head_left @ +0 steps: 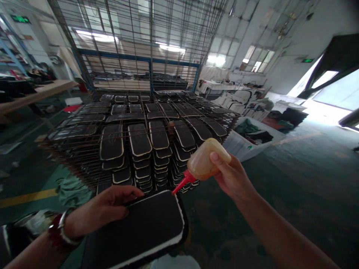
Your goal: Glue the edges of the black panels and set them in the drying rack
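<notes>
My right hand [228,173] is closed around a translucent squeeze bottle [206,158] holding amber liquid. The bottle tips down to the left, and its red nozzle [182,183] meets the far right corner of a black rounded panel [151,220]. A pale line runs along the panel's edge, inside a dark rim. On the panel's far left side my left hand [108,205] grips its edge, thumb on top and fingers at the far edge. A beaded bracelet and a bangle circle the left wrist. The near left end of the panel runs into shadow.
Ahead stands a wire rack [70,149] with many tiers of similar black pale-edged panels [140,138]. A white bin [252,145] with dark cloth sits to its right. Green cloth [74,188] lies on the floor at left, and a worktable [50,93] stands beyond.
</notes>
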Available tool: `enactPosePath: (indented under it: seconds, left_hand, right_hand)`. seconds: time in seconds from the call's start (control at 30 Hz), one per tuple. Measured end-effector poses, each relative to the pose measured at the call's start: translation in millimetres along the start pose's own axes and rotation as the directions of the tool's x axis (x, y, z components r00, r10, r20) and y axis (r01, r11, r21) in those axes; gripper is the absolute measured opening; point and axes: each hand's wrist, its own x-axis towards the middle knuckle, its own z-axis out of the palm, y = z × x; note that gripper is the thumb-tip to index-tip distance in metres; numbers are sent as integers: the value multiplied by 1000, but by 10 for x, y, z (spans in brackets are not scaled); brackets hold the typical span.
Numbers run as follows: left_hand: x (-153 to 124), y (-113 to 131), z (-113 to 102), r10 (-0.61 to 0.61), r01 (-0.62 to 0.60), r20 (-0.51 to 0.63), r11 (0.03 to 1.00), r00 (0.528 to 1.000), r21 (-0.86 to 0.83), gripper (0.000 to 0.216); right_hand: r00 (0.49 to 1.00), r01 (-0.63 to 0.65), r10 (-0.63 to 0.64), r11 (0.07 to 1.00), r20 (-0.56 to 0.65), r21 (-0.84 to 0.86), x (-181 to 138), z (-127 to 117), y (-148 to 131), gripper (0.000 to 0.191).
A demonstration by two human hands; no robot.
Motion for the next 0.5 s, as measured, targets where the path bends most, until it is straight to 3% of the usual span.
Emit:
enactPosePath:
  seconds: [0.13,0.3,0.5]
  left_hand:
    - [-30,-5,10,-10,10,-5,999,1000,-41,39]
    - [-103,53,106,10,-18,-174,999,985,-47,35]
    - [-125,49,115,0,-14,-164,996,986,-85,38]
  right_hand:
    - [1000,5,-5,1000,-18,-12,-60,-15,-3,42]
    - [1000,-23,23,1000,-16,5,-167,-29,-29,41]
    - [998,-45,45,999,-47,-1,-275,-50,-36,43]
